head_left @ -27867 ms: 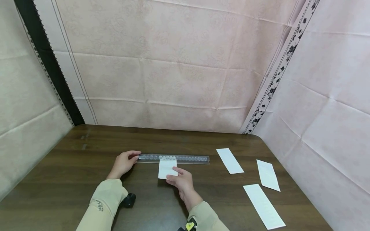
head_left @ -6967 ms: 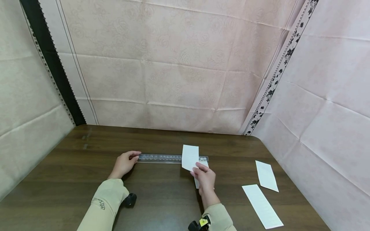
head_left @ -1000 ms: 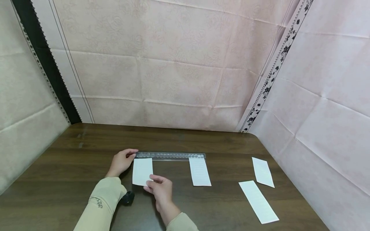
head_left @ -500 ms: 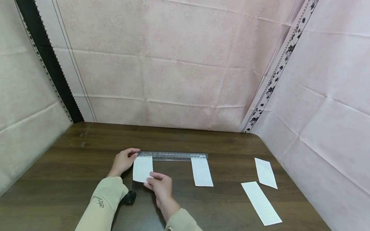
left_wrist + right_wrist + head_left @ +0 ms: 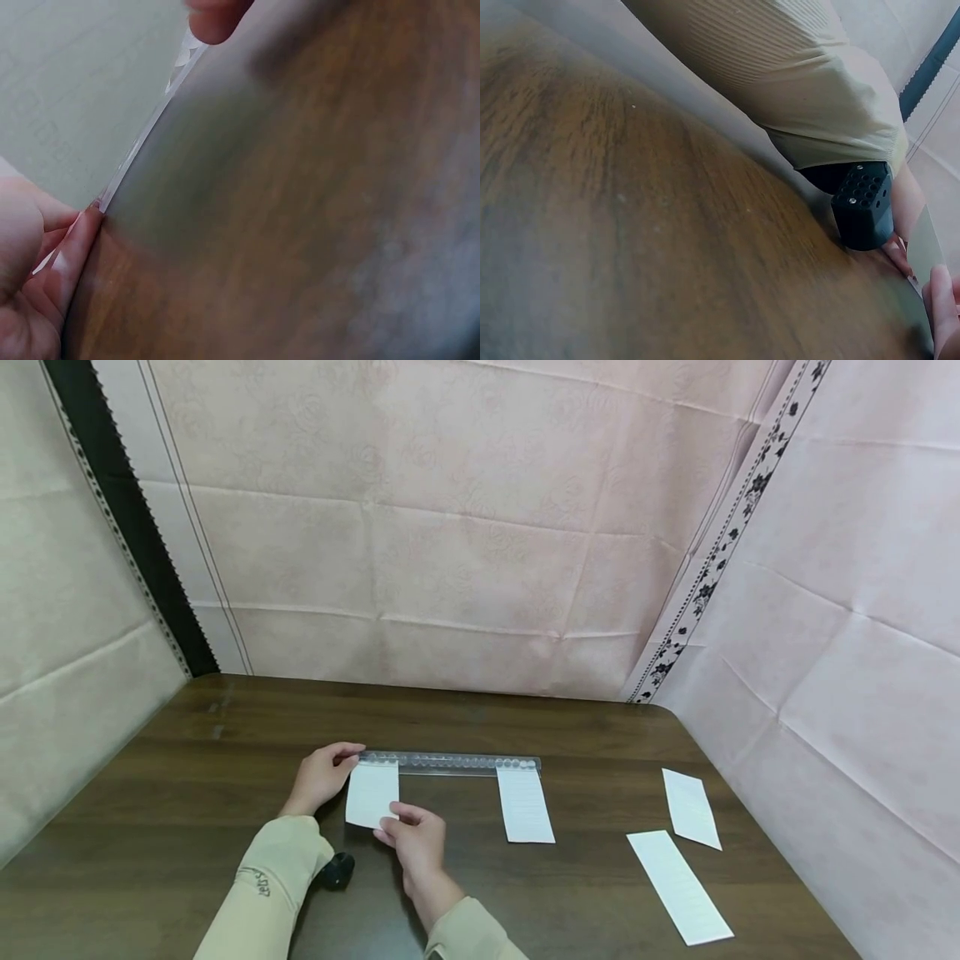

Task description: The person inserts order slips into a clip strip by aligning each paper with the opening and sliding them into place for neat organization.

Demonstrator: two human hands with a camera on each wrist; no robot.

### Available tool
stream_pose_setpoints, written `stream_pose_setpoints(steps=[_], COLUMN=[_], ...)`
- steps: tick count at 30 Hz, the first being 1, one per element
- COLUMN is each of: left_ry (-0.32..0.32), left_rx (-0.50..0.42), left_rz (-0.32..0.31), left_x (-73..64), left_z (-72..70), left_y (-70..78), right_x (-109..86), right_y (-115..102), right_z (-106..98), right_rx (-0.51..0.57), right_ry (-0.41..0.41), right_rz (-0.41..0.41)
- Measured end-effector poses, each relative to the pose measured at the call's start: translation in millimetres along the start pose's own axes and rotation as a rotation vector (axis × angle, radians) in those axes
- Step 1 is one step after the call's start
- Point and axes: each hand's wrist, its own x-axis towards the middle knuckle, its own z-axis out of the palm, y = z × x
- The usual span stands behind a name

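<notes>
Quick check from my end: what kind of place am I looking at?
Likely a makeshift recording booth set up indoors: creased pale hangings close in the left, back and right sides of a brown wood-grain table, and the person has a black wrist-worn device.

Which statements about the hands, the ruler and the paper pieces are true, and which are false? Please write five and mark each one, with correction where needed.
1. The left hand holds the left end of the clear ruler. True.
2. The right hand pinches a white paper piece. True.
3. The head view shows only two paper pieces. False: it shows four.
4. A second paper piece meets the ruler near its right end. True.
5. All paper pieces reach the ruler. False: the farther piece and the nearer piece at far right lie apart from it.
</notes>
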Motion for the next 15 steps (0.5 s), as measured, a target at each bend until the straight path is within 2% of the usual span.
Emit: stream_pose_setpoints(steps=[15], left_ry=[-0.004], left_rx=[-0.014], left_rz=[-0.035], left_x=[-0.4], left_z=[-0.1], left_y=[0.7], right_x=[0.2], right_y=[0.5], right_z=[0.9], right_rx=[-0.01], right_ry=[0.009], right_rz=[-0.022])
